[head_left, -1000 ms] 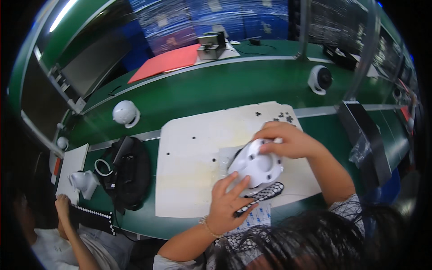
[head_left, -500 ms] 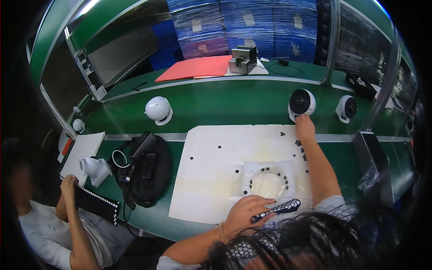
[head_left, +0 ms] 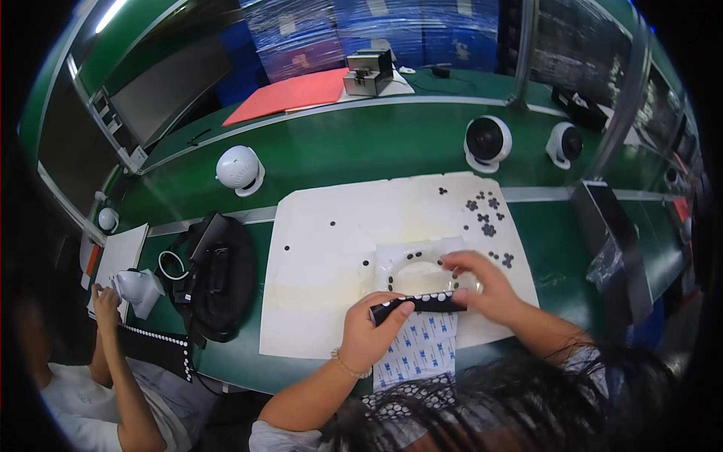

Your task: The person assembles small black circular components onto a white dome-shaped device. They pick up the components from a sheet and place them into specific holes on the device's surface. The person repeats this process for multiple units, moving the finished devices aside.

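My left hand is closed on a rolled-over black sheet with white round dots, thumb on top. Its white backing with blue print hangs toward me. My right hand has its fingers apart; the thumb side is at the sheet's right end, and whether it presses there I cannot tell. The raised fingers reach over a pale ring with small black dots along it, lying on a whitish translucent square. More black dots lie in clusters at the right of the white board.
White round devices stand on the green ledge. At left are a black bag and a co-worker's hand by another dotted black sheet. A dark metal box stands at right; a silver case sits behind.
My right hand has come back from the white device on the ledge to the ring and sheet. My left hand has moved the dotted sheet up and turned it. The view has shifted.
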Available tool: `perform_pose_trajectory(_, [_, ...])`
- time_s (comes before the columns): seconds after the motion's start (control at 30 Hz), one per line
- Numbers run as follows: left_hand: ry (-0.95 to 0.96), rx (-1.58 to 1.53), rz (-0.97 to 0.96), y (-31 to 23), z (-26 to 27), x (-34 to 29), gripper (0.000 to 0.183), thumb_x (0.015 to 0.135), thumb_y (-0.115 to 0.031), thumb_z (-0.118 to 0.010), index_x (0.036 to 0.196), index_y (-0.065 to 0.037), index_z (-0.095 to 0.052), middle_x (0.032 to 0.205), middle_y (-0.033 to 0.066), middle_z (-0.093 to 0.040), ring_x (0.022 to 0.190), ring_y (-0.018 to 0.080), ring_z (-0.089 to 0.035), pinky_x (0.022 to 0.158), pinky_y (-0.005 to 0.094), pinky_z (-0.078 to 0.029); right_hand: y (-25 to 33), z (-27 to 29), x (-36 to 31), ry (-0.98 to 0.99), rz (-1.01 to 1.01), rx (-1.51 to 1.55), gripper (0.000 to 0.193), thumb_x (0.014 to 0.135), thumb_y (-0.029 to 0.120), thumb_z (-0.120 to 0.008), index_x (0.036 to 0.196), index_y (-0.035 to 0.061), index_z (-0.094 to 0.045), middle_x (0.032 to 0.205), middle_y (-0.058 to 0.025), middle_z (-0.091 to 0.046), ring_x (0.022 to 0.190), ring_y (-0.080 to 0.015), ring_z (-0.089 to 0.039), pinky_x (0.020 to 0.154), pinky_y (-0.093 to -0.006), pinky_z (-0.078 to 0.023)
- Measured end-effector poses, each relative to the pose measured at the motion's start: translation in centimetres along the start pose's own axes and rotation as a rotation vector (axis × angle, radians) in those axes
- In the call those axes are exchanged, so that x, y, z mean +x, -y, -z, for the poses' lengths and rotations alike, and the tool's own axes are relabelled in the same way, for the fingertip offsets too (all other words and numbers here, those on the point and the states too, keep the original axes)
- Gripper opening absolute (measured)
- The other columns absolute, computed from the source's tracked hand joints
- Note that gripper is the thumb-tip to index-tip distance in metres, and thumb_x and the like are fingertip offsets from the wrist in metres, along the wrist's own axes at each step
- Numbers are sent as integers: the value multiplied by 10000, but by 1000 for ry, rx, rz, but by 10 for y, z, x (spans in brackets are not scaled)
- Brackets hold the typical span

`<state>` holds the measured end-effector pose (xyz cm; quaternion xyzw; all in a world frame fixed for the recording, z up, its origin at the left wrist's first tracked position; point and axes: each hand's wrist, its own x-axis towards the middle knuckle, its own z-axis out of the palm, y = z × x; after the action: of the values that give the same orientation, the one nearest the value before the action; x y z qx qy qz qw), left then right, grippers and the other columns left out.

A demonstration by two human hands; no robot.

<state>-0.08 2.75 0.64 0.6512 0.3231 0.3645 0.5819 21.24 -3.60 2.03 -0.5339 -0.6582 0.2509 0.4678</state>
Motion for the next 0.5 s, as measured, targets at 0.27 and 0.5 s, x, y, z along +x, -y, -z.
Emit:
perform_pose_trajectory(0.27, [88,-213,33,2,1,13,201,779,-109,-643,945,-7,-592,774,8,-579,681,42,-497,604,189,-414,3,-23,-8,-22,-69,17,322,751,116,-641,1052,69,-537,969,-92,-535,877,-198,-552,734,-289,-455])
perform_pose_trajectory(0.5, [84,-50,41,14,5,10,174,778,-146,-658,850,4,-605,674,-17,-565,592,34,-473,515,185,-382,5,-16,-5,-11,-122,34,185,769,114,-616,938,43,-587,868,-92,-590,772,-190,-574,678,-274,-454])
